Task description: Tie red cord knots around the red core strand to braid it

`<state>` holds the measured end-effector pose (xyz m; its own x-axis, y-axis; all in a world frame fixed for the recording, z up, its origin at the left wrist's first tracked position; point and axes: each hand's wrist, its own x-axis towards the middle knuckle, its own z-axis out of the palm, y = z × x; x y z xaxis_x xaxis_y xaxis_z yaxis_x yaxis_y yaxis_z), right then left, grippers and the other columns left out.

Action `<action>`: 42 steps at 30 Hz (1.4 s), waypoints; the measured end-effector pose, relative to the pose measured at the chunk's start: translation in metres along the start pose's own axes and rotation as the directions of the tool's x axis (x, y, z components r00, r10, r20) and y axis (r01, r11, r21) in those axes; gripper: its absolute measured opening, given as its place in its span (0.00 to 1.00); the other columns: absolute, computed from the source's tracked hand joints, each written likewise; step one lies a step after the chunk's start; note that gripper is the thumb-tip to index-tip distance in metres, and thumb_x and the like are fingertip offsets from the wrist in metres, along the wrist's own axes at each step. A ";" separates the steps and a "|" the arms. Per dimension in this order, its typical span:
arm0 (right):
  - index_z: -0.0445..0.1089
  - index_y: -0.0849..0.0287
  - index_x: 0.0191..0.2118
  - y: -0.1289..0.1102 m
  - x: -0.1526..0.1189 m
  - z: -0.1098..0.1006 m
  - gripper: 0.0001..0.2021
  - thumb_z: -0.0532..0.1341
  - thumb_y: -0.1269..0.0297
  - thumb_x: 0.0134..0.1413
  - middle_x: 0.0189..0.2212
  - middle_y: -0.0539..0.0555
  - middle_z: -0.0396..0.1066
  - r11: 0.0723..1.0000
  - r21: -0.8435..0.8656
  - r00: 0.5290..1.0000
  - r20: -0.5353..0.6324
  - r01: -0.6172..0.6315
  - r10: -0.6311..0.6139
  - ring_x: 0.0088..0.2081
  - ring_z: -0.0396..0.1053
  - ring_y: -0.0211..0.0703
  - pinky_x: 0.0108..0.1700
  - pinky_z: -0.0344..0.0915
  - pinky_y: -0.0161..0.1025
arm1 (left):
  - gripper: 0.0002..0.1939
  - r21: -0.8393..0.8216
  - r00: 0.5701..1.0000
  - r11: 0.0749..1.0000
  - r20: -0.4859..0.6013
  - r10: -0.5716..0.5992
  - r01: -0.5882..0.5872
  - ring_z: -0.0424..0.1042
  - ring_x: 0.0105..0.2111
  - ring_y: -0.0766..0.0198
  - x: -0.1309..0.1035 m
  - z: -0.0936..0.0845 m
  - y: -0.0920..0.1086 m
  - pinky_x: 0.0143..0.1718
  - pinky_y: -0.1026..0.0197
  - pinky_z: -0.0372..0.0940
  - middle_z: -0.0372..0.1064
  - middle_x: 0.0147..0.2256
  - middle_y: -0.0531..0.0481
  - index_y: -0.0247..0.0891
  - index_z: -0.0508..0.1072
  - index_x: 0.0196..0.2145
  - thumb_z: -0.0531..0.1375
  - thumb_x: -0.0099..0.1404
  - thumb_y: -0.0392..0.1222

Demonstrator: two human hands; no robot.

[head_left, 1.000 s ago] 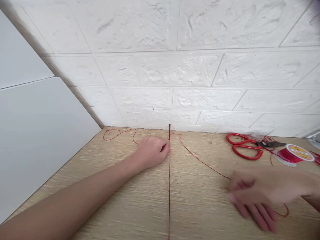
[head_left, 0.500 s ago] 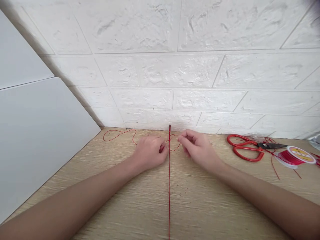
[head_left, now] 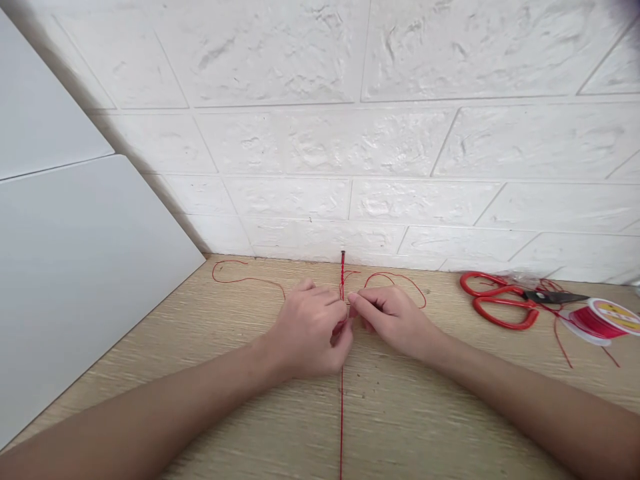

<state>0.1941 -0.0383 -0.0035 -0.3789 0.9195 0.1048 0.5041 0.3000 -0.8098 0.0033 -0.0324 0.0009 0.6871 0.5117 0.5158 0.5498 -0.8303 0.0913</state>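
With left hand [head_left: 311, 331] and right hand [head_left: 393, 315] newly together at taut red cord [head_left: 342, 417], seemingly pinching thin red thread [head_left: 385, 273]: working jointly at one spot.

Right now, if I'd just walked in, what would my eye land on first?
Probably the red-handled scissors, lying on the wooden table at the right, beside a spool wound in red. Next, perhaps, the left fingers and right fingers, close together at the middle, by a red thread that runs straight down the picture from near the white wall.
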 end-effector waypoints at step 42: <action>0.67 0.55 0.22 -0.035 -0.030 -0.112 0.20 0.59 0.50 0.61 0.16 0.48 0.64 0.874 -0.440 0.978 -0.126 -0.205 0.166 0.18 0.57 0.37 0.22 0.48 0.40 | 0.15 -0.031 0.974 0.975 -0.062 -0.220 0.218 0.67 0.28 0.62 0.005 -0.004 -0.011 0.36 0.54 0.53 0.69 0.25 0.50 0.37 0.70 0.27 0.51 0.71 0.40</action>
<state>0.2745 -0.0479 0.0863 -0.1891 0.9811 0.0406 0.8601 0.1854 -0.4752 -0.0012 -0.0216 0.0054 0.5185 0.6671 0.5349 0.6716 -0.7049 0.2282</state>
